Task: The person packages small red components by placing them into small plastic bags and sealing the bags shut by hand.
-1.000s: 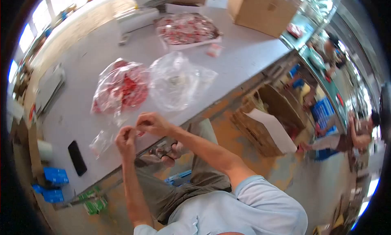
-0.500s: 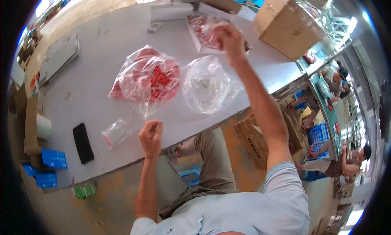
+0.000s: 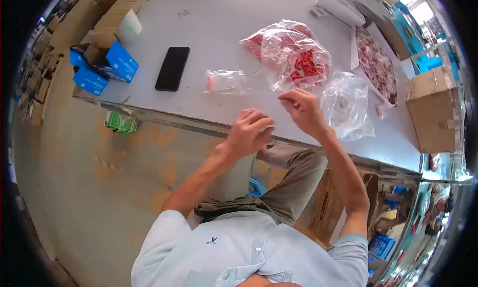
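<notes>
My left hand (image 3: pixel 249 131) is at the table's front edge, its fingers curled and slightly blurred; whatever they may hold is hidden. Close by on the right, my right hand (image 3: pixel 302 110) has thumb and fingers pinched together, and I cannot make out anything between them. Just beyond it is a clear plastic bag of small red pieces (image 3: pixel 307 63). To its right lies a crumpled clear bag (image 3: pixel 344 105) with something small and pale inside. A small clear packet with a red edge (image 3: pixel 225 82) rests flat beyond my left hand.
A white box full of red-and-clear packets (image 3: pixel 374 65) stands at the right, with a small packet (image 3: pixel 382 111) beside it. Farther right is a cardboard carton (image 3: pixel 434 108). A black phone (image 3: pixel 172 69) and blue boxes (image 3: pixel 122 62) are on the left.
My right hand has come back from the white box to near my left hand. The left hand's fist has loosened somewhat. My view has turned left, and the small packet beside the white box now shows.
</notes>
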{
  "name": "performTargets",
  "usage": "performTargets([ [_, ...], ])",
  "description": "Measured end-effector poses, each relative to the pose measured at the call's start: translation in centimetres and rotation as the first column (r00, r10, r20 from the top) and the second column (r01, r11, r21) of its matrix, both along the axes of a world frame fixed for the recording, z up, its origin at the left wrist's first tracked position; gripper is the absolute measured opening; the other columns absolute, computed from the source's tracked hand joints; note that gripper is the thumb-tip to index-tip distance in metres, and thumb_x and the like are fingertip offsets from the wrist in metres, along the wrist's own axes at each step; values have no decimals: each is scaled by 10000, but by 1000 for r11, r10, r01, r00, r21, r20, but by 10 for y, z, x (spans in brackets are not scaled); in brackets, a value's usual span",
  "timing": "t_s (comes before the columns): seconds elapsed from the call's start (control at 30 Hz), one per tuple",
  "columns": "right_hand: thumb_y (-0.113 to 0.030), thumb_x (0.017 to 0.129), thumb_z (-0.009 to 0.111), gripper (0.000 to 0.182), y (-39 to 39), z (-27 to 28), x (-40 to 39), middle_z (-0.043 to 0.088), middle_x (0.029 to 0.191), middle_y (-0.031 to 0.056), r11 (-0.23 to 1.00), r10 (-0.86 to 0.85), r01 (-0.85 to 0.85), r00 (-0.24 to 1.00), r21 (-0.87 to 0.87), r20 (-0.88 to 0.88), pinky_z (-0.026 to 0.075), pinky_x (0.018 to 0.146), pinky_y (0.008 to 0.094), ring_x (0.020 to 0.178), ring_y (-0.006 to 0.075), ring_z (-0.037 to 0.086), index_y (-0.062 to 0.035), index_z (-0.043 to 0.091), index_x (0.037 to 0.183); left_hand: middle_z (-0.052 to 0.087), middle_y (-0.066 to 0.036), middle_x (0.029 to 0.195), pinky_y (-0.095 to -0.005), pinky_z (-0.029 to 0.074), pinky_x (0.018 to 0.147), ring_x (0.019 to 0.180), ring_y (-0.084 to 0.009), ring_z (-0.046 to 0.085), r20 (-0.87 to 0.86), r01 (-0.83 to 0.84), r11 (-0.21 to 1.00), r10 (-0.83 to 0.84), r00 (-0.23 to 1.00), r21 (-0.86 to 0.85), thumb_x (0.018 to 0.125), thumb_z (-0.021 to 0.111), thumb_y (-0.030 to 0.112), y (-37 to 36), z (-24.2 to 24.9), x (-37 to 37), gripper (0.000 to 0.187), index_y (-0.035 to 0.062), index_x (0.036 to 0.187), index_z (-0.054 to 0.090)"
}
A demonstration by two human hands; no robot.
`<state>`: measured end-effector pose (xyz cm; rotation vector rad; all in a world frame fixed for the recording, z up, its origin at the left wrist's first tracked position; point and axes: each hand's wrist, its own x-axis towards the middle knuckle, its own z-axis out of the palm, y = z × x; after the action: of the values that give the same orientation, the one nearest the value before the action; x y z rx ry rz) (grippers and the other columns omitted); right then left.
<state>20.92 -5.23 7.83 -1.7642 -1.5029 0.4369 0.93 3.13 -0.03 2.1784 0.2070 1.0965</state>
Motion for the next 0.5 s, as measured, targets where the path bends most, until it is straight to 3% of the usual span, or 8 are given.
performTargets([
  [0.07,-23,929,723,154,26,-18,-11,731,970,109,1000,4,-5,999,21,33,565,691,320,818,188,712,-31,751,1080,729,-71,992,-424,508,947,1022,-289,693,-19,-149,978,154,988,146,798,823,38,18,-3,-35,228,68,1009,738],
  [0.23,-28,929,705,229,62,-39,-40,721,1122,131,996,-68,58,982,64,177,584,755,378,840,288,721,-31,726,1157,694,-77,1274,-459,426,1098,1301,-309,574,-171,-269,914,330,928,304,818,832,89,65,1,-72,336,82,1139,733],
  [0.3,-113,949,691,279,67,-40,-46,683,1228,136,989,-102,58,937,138,334,560,895,449,1060,317,690,-43,707,1218,674,-79,1328,-477,404,1127,1347,-312,541,-203,-243,909,322,925,339,839,830,145,77,5,-64,353,86,1173,731],
  [0.33,-113,949,691,279,66,-47,-46,683,1228,136,989,-103,59,935,138,339,560,895,449,1060,317,690,-43,707,1218,653,-82,1382,-495,382,1157,1393,-316,508,-237,-214,904,315,919,371,860,827,200,80,6,-61,377,90,1207,729],
  [0.4,-187,965,682,360,60,-59,-47,667,1334,116,997,26,-62,841,49,541,510,989,463,1258,319,600,-51,684,1298,649,-84,1396,-509,359,1176,1403,-322,502,-270,-212,898,330,905,386,878,816,250,80,6,-55,397,91,1231,727],
  [0.5,-243,979,669,424,42,-64,-58,642,1422,116,999,5,-25,786,25,619,463,1050,482,1333,324,548,-37,662,1349,643,-90,1414,-529,327,1203,1416,-328,493,-340,-199,905,335,879,377,907,791,327,81,0,-52,431,87,1259,723],
])
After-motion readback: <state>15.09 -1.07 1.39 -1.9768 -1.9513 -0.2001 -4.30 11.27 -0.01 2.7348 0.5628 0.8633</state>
